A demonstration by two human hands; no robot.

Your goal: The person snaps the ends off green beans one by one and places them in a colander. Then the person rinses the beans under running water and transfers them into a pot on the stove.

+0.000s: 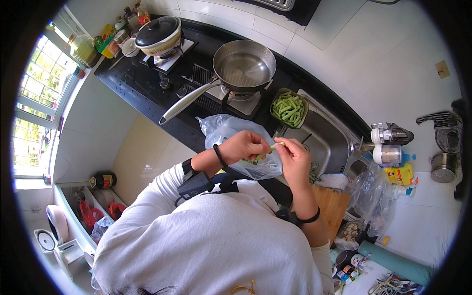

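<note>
Between my two hands is a light green vegetable stem [277,146], pinched at both sides by fingertips. My left hand [247,148] grips its one end, with a greener part showing under the fingers. The other end is in the fingers of my right hand [296,159]. Below them spreads a clear plastic bag [228,127] with some green pieces inside, partly covered by my left hand. Just beyond, a square bowl of cut green stems [289,109] stands at the sink's corner.
A steel frying pan [244,66] sits on the gas hob, its handle [188,101] jutting past the counter edge. A lidded pot [158,35] stands further left. The steel sink [326,138] and a wooden cutting board [328,206] lie to the right.
</note>
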